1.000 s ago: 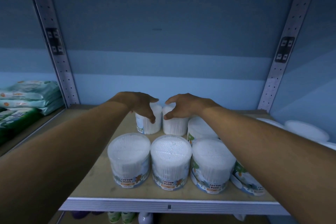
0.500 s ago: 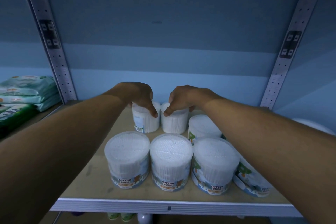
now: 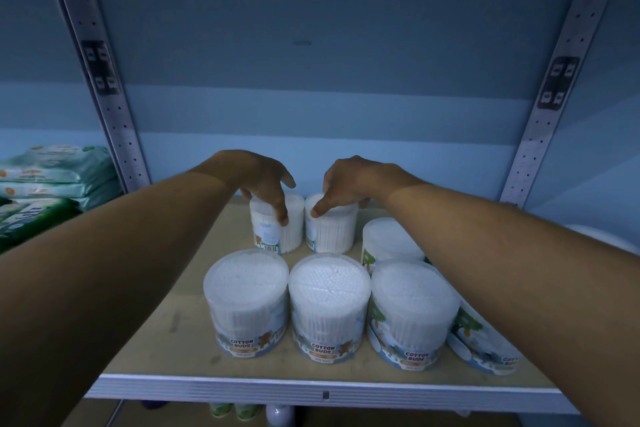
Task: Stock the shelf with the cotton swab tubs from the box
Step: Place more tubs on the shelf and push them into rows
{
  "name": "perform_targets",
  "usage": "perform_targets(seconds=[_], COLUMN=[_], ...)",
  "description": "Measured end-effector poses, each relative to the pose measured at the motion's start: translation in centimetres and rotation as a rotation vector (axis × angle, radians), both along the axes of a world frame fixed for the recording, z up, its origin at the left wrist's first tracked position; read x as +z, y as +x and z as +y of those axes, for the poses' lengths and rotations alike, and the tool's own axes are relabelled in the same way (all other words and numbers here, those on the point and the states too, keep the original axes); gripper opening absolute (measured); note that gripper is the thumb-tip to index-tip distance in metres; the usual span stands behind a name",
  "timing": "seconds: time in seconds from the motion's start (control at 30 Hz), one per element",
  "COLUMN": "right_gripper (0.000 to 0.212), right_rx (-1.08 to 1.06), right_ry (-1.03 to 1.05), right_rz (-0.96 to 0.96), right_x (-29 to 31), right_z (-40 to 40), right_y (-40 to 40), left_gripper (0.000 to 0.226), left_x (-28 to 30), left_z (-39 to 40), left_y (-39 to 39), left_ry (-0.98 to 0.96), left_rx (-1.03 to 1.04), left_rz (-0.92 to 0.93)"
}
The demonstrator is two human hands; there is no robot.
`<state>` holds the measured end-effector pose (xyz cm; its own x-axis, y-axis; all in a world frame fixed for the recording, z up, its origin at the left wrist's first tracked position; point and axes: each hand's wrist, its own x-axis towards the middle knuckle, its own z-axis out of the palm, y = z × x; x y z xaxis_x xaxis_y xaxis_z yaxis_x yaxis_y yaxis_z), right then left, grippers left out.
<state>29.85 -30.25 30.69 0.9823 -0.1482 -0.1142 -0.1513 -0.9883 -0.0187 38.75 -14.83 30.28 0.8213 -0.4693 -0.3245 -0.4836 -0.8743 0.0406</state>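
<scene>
At the back of the shelf (image 3: pixel 166 322) I have both hands down on a pair of cotton swab tubs standing side by side, upright and all but touching. My left hand (image 3: pixel 258 177) drapes over the back-left tub (image 3: pixel 273 229) from above, thumb pressed against its front wall and the other fingers curled over the far rim, so that grip is closed round the tub. My right hand (image 3: pixel 349 182) does the same on the back-right tub (image 3: pixel 330 230), thumb tip on the near edge of the lid, fingers wrapped behind it. Both tubs sit on the wooden board (I cannot tell whether either is lifted a hair off it).

Just right of those two stands a third rear tub (image 3: pixel 388 239), partly hidden by my right forearm. Nearer the front edge runs a row of three upright tubs: front-left tub (image 3: pixel 246 302), front-middle tub (image 3: pixel 329 305) and front-right tub (image 3: pixel 412 312), packed close with their "COTTON BUDS" labels facing me. A further tub (image 3: pixel 481 347) leans tilted beside the front-right one, under my right arm.

Off to the left, past the perforated metal upright (image 3: pixel 104 87), packs of wipes (image 3: pixel 52 173) lie stacked on the neighbouring shelf. The light is dim and bluish, so small print on the labels is unreadable.
</scene>
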Motion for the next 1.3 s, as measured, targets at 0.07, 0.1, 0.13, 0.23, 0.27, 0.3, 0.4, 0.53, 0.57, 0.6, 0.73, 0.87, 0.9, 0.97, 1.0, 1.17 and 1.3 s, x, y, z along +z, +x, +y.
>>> perform_targets(seconds=[0.07, 0.1, 0.13, 0.23, 0.27, 0.3, 0.4, 0.53, 0.57, 0.6, 0.73, 0.87, 0.9, 0.97, 1.0, 1.17, 1.3], right_gripper=[0.066, 0.065, 0.065, 0.06, 0.056, 0.053, 0.054, 0.064, 0.066, 0.067, 0.064, 0.058, 0.055, 0.052, 0.052, 0.062, 0.07], right_rx=[0.0, 0.001, 0.007, 0.048, 0.067, 0.093, 0.156, 0.116, 0.093, 0.074, 0.066, 0.068, 0.08, 0.115, 0.132, 0.105, 0.046], right_ry=[0.006, 0.012, 0.019, 0.041, 0.053, 0.064, 0.062, 0.053, 0.043, 0.03, 0.009, 0.063, 0.076, 0.093, 0.096, 0.109, 0.003], right_rz=[0.0, 0.003, 0.011, 0.034, 0.044, 0.059, 0.111, 0.037, 0.007, -0.012, -0.014, 0.034, 0.047, 0.091, 0.116, 0.094, 0.027], right_x=[-0.1, -0.1, -0.1, 0.0, 0.1, 0.2, 0.5, 0.9, 0.9, 0.7, -0.4, 0.0, 0.1, 0.4, 0.5, 0.7, 0.0], right_z=[0.0, 0.1, 0.2, 0.3, 0.2, 0.0, -0.3, -0.2, -0.1, -0.1, 0.2, 0.0, -0.2, -0.7, -0.9, -1.1, -0.4], right_y=[0.2, 0.3, 0.5, 0.7, 0.6, 0.5, 0.0, -0.7, -0.8, -0.8, -0.2, 0.0, 0.0, 0.0, 0.1, 0.1, 0.0], left_gripper=[0.098, 0.097, 0.095, 0.089, 0.088, 0.088, 0.092, 0.113, 0.114, 0.113, 0.097, 0.095, 0.096, 0.096, 0.096, 0.095, 0.092], left_x=[-0.1, 0.0, 0.0, 0.1, 0.2, 0.2, 0.0, 0.0, 0.1, 0.1, 0.0, 0.0, 0.0, -0.1, -0.1, -0.1, -0.2], left_z=[0.0, 0.0, 0.0, 0.1, 0.3, 0.4, 0.9, 1.5, 1.6, 1.6, 1.6, 1.6, 1.5, 1.4, 1.3, 1.1, 0.9], left_y=[-0.1, -0.1, -0.1, -0.3, -0.5, -0.6, -0.7, -0.3, -0.2, -0.1, -0.1, -0.1, -0.1, -0.2, -0.3, -0.8, -1.2], left_ry=[0.004, 0.0, -0.012, -0.047, -0.052, -0.054, -0.065, -0.11, -0.118, -0.119, -0.082, -0.084, -0.091, -0.113, -0.126, -0.146, -0.152], left_rx=[-0.01, -0.007, 0.002, 0.042, 0.058, 0.076, 0.113, 0.091, 0.082, 0.076, 0.031, 0.023, 0.027, 0.038, 0.046, 0.082, 0.114], left_rz=[-0.011, -0.008, 0.003, 0.021, 0.021, 0.019, 0.006, 0.037, 0.056, 0.073, 0.061, 0.066, 0.069, 0.068, 0.067, 0.054, 0.041])
